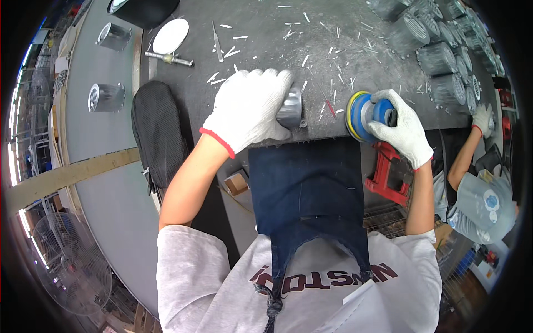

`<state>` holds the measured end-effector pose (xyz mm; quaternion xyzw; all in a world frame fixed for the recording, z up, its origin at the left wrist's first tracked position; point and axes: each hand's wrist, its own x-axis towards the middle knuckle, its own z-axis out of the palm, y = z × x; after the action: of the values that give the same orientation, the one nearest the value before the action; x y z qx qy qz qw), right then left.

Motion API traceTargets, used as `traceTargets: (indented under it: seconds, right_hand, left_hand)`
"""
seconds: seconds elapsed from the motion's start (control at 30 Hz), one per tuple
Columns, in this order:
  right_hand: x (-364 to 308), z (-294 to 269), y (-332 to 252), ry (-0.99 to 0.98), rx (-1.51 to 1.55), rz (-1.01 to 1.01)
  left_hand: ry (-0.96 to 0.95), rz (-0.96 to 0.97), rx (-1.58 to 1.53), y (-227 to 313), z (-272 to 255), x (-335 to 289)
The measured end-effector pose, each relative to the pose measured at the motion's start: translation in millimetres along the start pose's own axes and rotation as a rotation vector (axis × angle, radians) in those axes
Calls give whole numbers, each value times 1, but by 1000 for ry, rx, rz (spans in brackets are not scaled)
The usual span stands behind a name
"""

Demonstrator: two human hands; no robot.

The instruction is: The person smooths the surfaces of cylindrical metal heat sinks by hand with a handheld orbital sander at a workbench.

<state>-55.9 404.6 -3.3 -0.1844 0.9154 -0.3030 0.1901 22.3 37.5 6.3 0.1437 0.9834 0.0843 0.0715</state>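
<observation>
My left hand [247, 105], in a white knit glove with a red cuff, is closed around a shiny metal cylinder [292, 109] at the near edge of the dark workbench [266, 50]. Its palm and fingers hide most of the cylinder. To the right, my gloved right hand [405, 130] grips a round orbital sander [363, 115] with a blue body and a yellow-rimmed pad. The sander is tipped on its side, its pad facing left toward the cylinder, with a gap between them. A thin red-handled tool [331, 108] lies on the bench between my hands.
Many similar metal cylinders [436, 58] crowd the far right; two more [105, 97] stand on the left surface. A white disc [171, 36], metal rod [169, 59], pale scraps and black mesh case [159, 130] lie nearby. Another person's gloved hand [483, 120] shows at right.
</observation>
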Motion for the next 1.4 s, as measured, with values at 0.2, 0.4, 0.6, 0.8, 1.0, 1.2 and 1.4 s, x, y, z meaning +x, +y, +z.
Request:
traceTargets:
  seconds: [0.2,0.4,0.6,0.8,1.0,1.2,1.4]
  right_hand:
    - [-4,19,-21,97,-316,151]
    - [-14,16,-67,130,-262,40]
    - [-8,14,-120,-54,-331,-191]
    - [5,17,-137,-124,-435,-229]
    - [10,16,-135,-99,-413,-221]
    - [-23,24,-125,-274,-361,-329]
    - [-60,26,-95,-231,-271,-60]
  left_hand:
    - [10,-11,84,4,2,8]
    - [-48,-54,8,2,2,16]
    - [-33,-42,-15,-1,2,17]
    - [-12,-63,-25,-2,7,16]
    - [-72,-65,4,0,-2,21]
    - [-321,-66,-16,-11,-21,42]
    - [120,94,149,-14,-23,51]
